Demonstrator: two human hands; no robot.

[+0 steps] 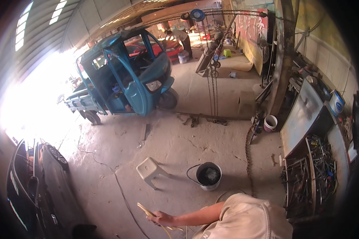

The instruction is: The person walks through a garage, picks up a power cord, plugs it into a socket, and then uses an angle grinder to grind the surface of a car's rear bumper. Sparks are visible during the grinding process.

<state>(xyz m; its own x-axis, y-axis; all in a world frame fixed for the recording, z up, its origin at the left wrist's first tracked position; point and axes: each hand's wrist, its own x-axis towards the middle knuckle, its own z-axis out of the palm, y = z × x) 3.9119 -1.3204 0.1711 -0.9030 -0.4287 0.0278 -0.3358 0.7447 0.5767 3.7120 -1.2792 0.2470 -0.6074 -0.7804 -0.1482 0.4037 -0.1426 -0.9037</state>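
Observation:
From the lower right my right arm reaches across to the left, in a beige short sleeve. My right hand point(162, 219) is closed round a thin, pale yellow hose-like length point(146, 210). One stretch of it sticks out past the fingers toward the upper left, and more hangs below the hand to the lower edge. Its exact kind is hard to make out. My left hand does not show. Ahead of the hand stands a beige plastic stool point(149, 169). To the stool's right is a bucket point(208, 176) with dark contents and something pale in it.
A blue cargo tricycle point(133, 89) stands ahead. Chains point(214, 93) hang from a hoist point(197, 15). A dark car point(48, 179) is at left, a tool rack point(322, 171) at right. A cable point(119, 185) crosses the floor. Far back, a person point(181, 36) bends near a red car point(169, 49).

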